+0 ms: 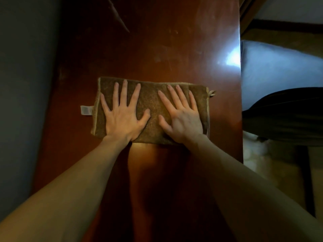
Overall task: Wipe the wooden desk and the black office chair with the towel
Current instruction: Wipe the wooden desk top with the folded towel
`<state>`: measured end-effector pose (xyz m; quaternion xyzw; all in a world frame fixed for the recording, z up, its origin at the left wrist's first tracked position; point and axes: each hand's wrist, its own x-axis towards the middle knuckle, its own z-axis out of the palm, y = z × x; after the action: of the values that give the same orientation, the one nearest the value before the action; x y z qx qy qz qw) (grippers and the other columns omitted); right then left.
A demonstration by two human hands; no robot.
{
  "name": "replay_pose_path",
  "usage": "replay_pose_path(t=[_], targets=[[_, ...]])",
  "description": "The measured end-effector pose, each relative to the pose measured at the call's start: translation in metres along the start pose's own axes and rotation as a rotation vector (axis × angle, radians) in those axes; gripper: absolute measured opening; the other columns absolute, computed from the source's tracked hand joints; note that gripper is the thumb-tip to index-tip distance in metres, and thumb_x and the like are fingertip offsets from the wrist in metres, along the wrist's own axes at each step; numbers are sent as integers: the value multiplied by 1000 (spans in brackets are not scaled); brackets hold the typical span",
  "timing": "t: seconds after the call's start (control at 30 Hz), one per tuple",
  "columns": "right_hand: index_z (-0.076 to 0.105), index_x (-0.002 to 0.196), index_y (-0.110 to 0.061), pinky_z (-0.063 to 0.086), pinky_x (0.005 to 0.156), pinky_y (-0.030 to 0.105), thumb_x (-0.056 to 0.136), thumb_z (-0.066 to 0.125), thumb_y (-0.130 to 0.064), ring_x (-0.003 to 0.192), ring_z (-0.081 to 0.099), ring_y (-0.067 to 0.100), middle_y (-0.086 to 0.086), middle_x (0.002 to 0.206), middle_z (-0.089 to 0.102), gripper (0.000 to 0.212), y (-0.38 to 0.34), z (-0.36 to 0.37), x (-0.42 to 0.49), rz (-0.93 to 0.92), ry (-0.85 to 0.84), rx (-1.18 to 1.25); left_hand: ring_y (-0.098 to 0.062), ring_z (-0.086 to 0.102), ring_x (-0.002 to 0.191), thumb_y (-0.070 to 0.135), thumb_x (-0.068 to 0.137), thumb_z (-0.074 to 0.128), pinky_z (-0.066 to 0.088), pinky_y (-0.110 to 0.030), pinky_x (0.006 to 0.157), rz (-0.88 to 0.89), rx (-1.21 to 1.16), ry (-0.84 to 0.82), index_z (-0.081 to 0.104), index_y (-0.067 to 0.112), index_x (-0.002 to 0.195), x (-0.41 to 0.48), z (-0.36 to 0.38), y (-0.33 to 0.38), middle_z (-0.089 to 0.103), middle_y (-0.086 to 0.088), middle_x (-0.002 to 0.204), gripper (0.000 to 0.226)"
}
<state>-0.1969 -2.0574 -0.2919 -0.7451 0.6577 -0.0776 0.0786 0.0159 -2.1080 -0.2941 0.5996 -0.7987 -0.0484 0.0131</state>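
A brown folded towel [153,102] lies flat on the reddish wooden desk [157,41], with a white label sticking out at its left end. My left hand [122,116] presses palm-down on the towel's left half, fingers spread. My right hand [183,117] presses palm-down on the right half, fingers also spread. Both forearms reach in from the bottom of the view. Beyond the desk's right edge, part of the black office chair [288,116] shows.
A grey wall [26,84] runs along the desk's left side. To the right of the desk are a pale blue-grey cushion [272,70], something white and fluffy [255,151] on the floor, and wooden flooring. Smudges and a bright glare mark the far desk surface.
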Motion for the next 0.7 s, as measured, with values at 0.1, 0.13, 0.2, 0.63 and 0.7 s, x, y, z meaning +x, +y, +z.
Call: replay_pose_path(t=[0.1, 0.13, 0.2, 0.63, 0.7], targets=[[17, 165, -29, 4, 128, 55, 100, 35, -60, 160, 5, 25, 6, 172, 14, 74, -5, 1, 0, -2, -2, 13, -29, -2, 159, 74, 96, 24, 1, -68, 122, -12, 5, -4, 4, 37, 164, -1, -1, 0, 2, -5, 173, 80], [17, 165, -29, 3, 128, 55, 100, 33, -60, 160, 5, 25, 6, 172, 14, 73, -5, 1, -1, 3, -4, 13, -29, -3, 159, 74, 96, 23, 0, -68, 122, -12, 2, -11, 4, 37, 164, -4, -2, 0, 1, -6, 173, 80], [16, 165, -28, 1, 128, 55, 101, 30, -61, 160, 4, 26, 7, 173, 12, 73, -5, 3, -6, 9, -1, -12, -28, -5, 159, 74, 97, 18, -2, -67, 123, -5, -6, -26, 2, 36, 164, -8, -3, 1, -1, -5, 173, 79], [15, 165, -25, 3, 127, 58, 103, 28, -61, 160, 0, 29, 9, 173, 8, 73, -78, 17, -143, -7, -48, -58, -27, -6, 159, 71, 100, 18, 0, -65, 124, 18, -43, -47, 4, 35, 165, -160, -2, -14, -1, -5, 173, 76], [15, 165, -26, 3, 127, 58, 103, 29, -60, 160, -1, 27, 8, 173, 8, 73, -93, 19, -175, 3, -56, -45, -27, -5, 159, 71, 100, 17, 0, -65, 124, 12, -51, -52, 4, 35, 165, -196, 0, -16, -1, -5, 173, 75]])
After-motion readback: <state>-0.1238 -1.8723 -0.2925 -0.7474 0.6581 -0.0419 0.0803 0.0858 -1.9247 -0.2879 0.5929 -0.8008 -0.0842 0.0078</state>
